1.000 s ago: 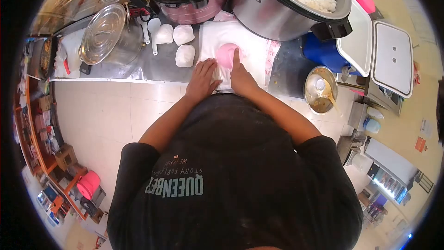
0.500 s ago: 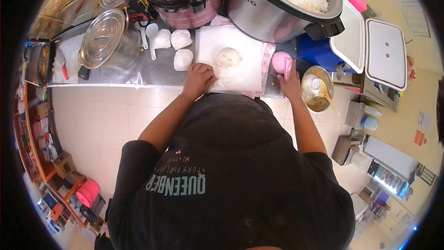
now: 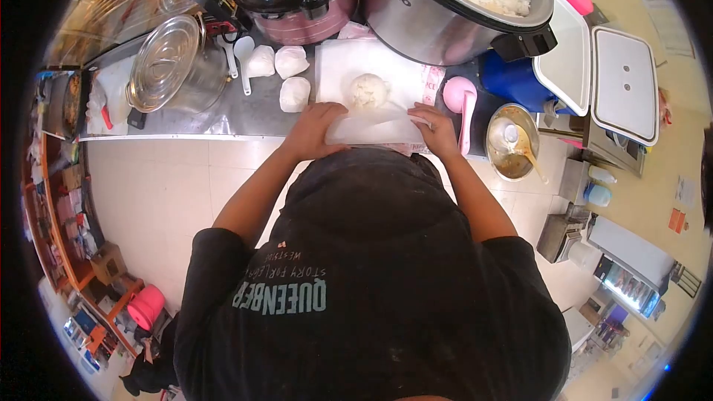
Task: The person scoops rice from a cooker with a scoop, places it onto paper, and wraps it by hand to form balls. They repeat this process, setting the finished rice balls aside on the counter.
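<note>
A round mound of cooked rice [image 3: 369, 90] sits on a stack of white wrapping paper [image 3: 338, 59] on the counter. The near edge of the top sheet [image 3: 371, 131] is lifted and folded toward the rice. My left hand [image 3: 319, 128] grips that sheet at its left end, fingers closed. At the right end, my right hand [image 3: 435, 131] pinches the same sheet. A pink ladle-like scoop [image 3: 462, 100] lies just right of the paper, apart from my hand. Left of the stack are several wrapped white packets [image 3: 295, 94].
Behind the paper stands a large steel rice cooker [image 3: 423, 15] full of rice, beside a pink and black cooker [image 3: 304, 11]. A steel bowl [image 3: 496, 156] with a spoon is at the right. A lidded glass-topped pot [image 3: 167, 67] and a white rice paddle [image 3: 243, 59] are at left.
My right hand has let go of the pink scoop and moved left onto the paper. The sheet's near edge has risen toward the rice between both hands.
</note>
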Motion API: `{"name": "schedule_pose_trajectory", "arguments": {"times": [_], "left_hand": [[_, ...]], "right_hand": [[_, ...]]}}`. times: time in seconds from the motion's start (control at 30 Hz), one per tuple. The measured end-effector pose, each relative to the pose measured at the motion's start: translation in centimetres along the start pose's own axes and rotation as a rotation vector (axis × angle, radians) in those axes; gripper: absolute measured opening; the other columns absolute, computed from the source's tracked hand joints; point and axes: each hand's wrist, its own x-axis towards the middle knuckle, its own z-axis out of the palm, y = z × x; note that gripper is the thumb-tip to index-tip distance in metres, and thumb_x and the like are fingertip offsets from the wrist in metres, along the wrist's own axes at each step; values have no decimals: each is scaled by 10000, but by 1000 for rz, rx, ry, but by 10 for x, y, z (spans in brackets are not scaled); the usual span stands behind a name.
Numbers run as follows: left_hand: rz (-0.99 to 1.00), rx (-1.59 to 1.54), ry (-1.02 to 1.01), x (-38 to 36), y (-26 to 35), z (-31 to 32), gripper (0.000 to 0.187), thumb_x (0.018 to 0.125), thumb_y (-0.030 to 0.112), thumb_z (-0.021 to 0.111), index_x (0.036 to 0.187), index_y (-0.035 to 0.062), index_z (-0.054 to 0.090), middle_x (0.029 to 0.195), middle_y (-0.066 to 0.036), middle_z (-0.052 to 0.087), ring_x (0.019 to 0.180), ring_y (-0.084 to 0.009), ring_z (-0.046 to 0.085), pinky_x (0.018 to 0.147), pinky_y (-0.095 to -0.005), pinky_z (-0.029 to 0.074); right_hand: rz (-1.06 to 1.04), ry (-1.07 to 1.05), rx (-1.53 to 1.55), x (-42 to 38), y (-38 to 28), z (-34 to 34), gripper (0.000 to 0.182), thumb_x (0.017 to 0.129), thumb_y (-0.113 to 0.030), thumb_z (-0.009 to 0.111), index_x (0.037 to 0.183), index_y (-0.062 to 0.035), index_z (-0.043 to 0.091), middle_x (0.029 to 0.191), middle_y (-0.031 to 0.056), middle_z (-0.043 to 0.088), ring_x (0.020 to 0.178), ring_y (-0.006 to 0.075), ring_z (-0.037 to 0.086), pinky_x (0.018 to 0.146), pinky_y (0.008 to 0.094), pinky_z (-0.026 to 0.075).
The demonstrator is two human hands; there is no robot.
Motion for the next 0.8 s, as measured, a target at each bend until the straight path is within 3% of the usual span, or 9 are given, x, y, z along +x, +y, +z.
{"name": "schedule_pose_trajectory", "arguments": {"times": [0.13,0.27,0.37,0.47,0.53,0.63,0.8], "left_hand": [[82,-9,-54,-33,-39,15,264,862,165,795,1111,103,737,1117,-82,748,949,-314,680,932,-461,491],[-200,-178,-183,-41,-29,-1,180,950,200,731,1078,76,756,1024,-94,766,871,-307,694,873,-429,525],[-442,-363,-211,-38,-20,-7,258,1046,277,645,1042,46,760,912,-82,762,847,-227,698,824,-371,533],[-642,-572,-91,-28,-31,10,373,1076,330,612,966,-3,740,764,-35,679,728,-133,607,697,-320,487],[-691,-643,16,-19,-38,22,410,1064,340,636,913,-30,723,651,-10,582,643,-95,505,581,-312,424],[-928,-595,70,-15,-40,35,471,1035,373,665,825,-47,690,607,-47,525,609,-117,463,575,-329,414],[-1004,-313,39,-18,-52,55,531,982,390,702,693,-48,617,621,-192,582,609,-291,590,611,-441,460]], "right_hand": [[-57,-13,-51,-13,-3,-4,227,876,-22,749,1100,-55,770,1193,133,761,1234,342,673,1045,432,516],[-102,10,3,-31,-17,-10,155,933,-43,718,1073,-21,779,1101,148,774,1166,291,704,1016,378,515],[234,50,163,-42,-23,-5,176,958,-177,741,981,-4,764,935,178,768,901,248,746,802,365,555],[411,10,-80,-18,-20,-4,361,974,-336,734,909,19,735,735,167,701,654,200,650,627,383,492],[444,67,-31,-4,4,10,453,964,-417,722,870,26,720,667,171,650,584,220,589,585,418,451],[491,31,-73,5,10,16,515,960,-461,712,822,34,704,633,186,620,549,263,578,574,443,446],[555,-24,-80,5,-4,16,540,961,-457,702,762,44,671,633,214,610,572,328,619,598,469,470]]}}
